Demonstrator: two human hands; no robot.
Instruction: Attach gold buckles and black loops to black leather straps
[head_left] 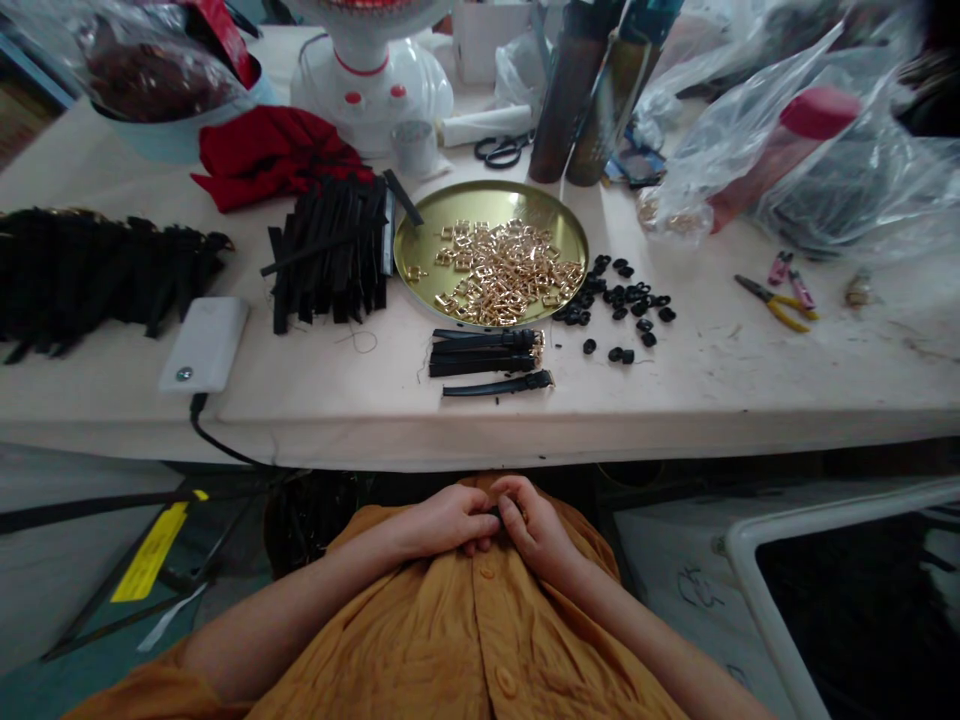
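Both hands rest in my lap on an orange garment, below the table's front edge. My left hand [446, 520] and my right hand [529, 520] are curled together with fingers pinched on a small dark piece with a glint of gold, too small to name. On the table above lie finished black straps with gold buckles [487, 352], a round gold tray [420, 240] of gold buckles [502, 270], small black loops [626, 300] and a stack of black strap blanks [334, 250].
A white power bank [204, 343] with a cable lies at the left, beside a heap of black straps [90, 270]. Red cloth [270, 150], scissors [502, 150], pliers [776, 300], clear plastic bags [810, 150] and a white fan base [371, 90] crowd the back.
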